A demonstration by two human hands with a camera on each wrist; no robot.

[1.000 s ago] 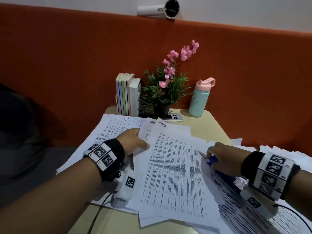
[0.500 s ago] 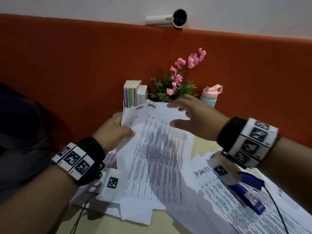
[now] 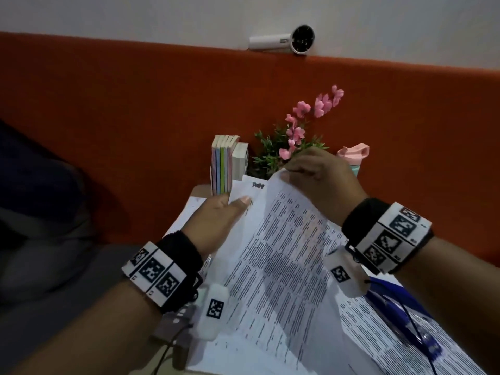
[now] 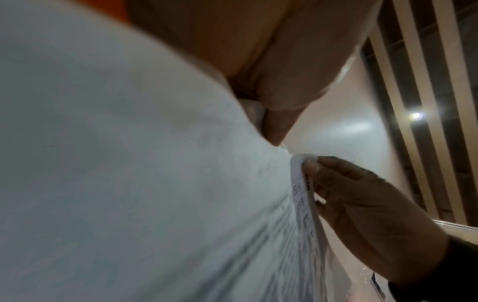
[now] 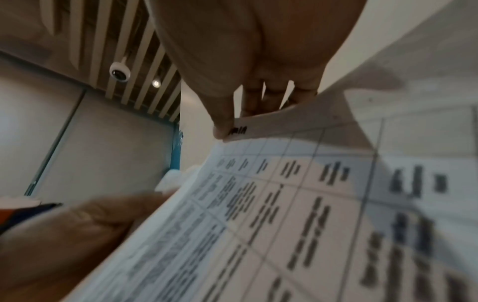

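A sheaf of printed sheets [image 3: 281,255] is lifted off the table, tilted up toward me. My left hand [image 3: 216,220] grips its upper left edge, thumb on top. My right hand [image 3: 319,180] pinches the top corner of the front sheet [image 5: 248,128] and peels it away from the sheets behind. In the left wrist view the white back of the papers [image 4: 129,163] fills the frame, and my right hand [image 4: 357,200] pinches the paper edge. A blue stapler [image 3: 405,318] lies on the printed papers at lower right.
Upright books [image 3: 226,163], a potted plant with pink flowers [image 3: 295,133] and a teal bottle with a pink lid [image 3: 354,155] stand at the back of the small table. More loose printed sheets [image 3: 384,345] cover the table [image 3: 197,190]. An orange padded wall [image 3: 135,104] rises behind.
My right hand left the stapler, rose to the top of the sheaf and pinched the front sheet's corner. My left hand lifted the sheets off the table and tilted them up.
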